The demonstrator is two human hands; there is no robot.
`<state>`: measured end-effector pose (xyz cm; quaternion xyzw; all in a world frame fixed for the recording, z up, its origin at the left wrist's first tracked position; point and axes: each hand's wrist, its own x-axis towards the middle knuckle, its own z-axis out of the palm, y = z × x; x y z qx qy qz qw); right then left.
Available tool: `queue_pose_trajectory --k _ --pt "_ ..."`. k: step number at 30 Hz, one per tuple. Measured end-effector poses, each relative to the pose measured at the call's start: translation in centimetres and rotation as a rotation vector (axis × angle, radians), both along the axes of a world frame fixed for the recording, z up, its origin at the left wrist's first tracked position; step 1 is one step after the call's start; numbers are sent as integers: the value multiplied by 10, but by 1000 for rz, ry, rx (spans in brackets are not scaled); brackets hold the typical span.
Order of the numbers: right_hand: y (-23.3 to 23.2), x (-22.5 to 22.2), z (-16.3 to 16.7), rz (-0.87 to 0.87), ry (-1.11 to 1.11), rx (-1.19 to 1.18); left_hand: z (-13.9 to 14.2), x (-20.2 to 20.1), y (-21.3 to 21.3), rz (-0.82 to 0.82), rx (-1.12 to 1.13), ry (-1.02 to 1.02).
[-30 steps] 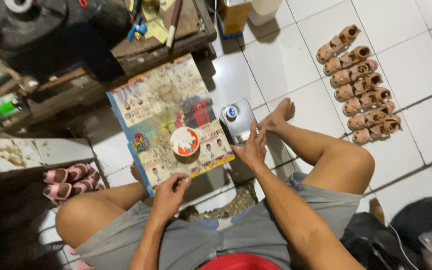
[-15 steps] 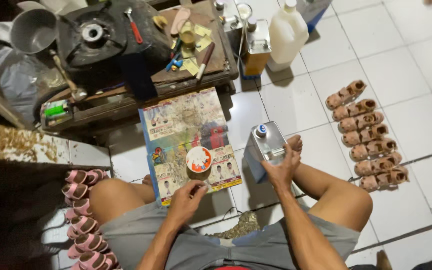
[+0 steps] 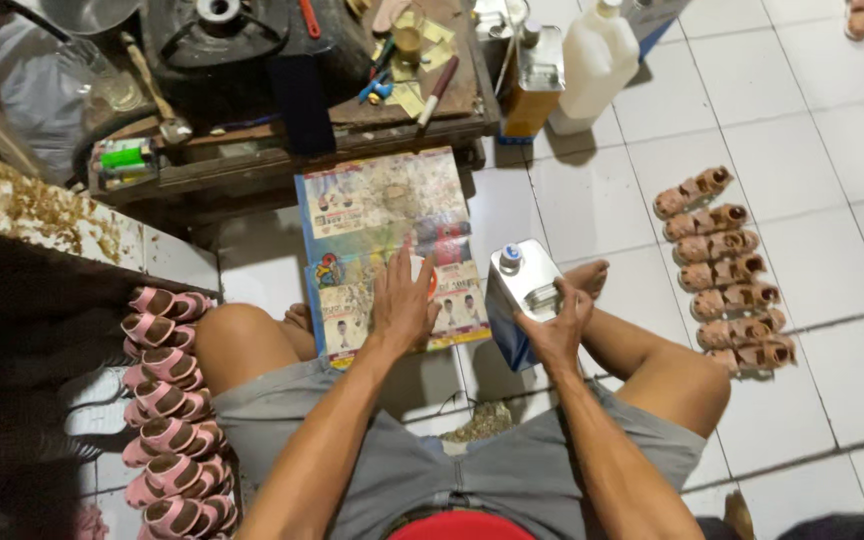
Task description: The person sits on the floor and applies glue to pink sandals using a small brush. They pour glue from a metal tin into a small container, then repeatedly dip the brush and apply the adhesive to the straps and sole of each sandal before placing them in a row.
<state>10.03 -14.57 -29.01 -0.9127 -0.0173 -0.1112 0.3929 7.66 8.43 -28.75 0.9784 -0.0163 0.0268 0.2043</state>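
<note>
I sit on a white tiled floor with a colourful printed sheet (image 3: 382, 215) spread in front of me. My left hand (image 3: 401, 303) lies flat with spread fingers on the sheet, covering a small round tin whose orange edge (image 3: 433, 279) peeks out beside the fingers. My right hand (image 3: 555, 328) grips the top of a rectangular metal can (image 3: 514, 290) with a blue cap, standing on the floor to the right of the sheet, next to my foot.
A low wooden bench (image 3: 352, 140) with tools stands beyond the sheet. A white plastic jug (image 3: 598, 65) and another metal can (image 3: 535, 80) stand at its right. Brown small sandals (image 3: 722, 270) lie in a row at right, pink ones (image 3: 162, 400) at left.
My left hand has moved forward onto the round tin on the sheet. My right hand stays on the metal can. The view has shifted, showing more of the bench.
</note>
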Motion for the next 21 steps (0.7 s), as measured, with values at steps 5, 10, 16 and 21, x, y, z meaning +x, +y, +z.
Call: queue_pose_trajectory --k 5,10,16,21 --pt "35 7 -14 -13 24 62 -19 -13 18 120 -14 29" --pt "53 8 -28 -18 144 58 -33 -4 29 101 -67 96" --pt "60 5 -40 -35 316 -62 -43 8 32 74 -121 78" --pt "68 6 -21 14 275 -297 -45 6 35 138 -230 167"
